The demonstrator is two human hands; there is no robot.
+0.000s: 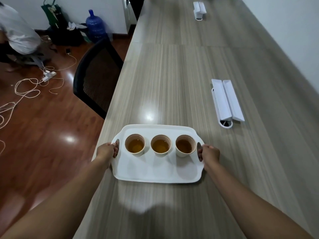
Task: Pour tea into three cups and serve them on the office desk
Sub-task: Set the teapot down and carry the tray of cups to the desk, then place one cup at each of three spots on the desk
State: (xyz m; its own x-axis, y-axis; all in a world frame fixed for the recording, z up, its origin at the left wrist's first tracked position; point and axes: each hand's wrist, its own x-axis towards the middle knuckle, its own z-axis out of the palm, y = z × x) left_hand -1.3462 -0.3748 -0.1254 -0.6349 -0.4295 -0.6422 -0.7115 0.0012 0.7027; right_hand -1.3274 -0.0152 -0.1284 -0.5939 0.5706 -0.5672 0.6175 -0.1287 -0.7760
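Forearms reached out; left hand (107,150) and right hand (209,153) clamped on handles of white tray (155,171) over counter (189,75). Three filled cups (161,144) stood in row. Best kept level, lowered slowly.

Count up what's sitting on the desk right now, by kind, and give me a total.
Cups of tea: 3 (left, middle, right)
Tray: 1
White cable boxes with open flaps: 2 (near, far)
Total: 6
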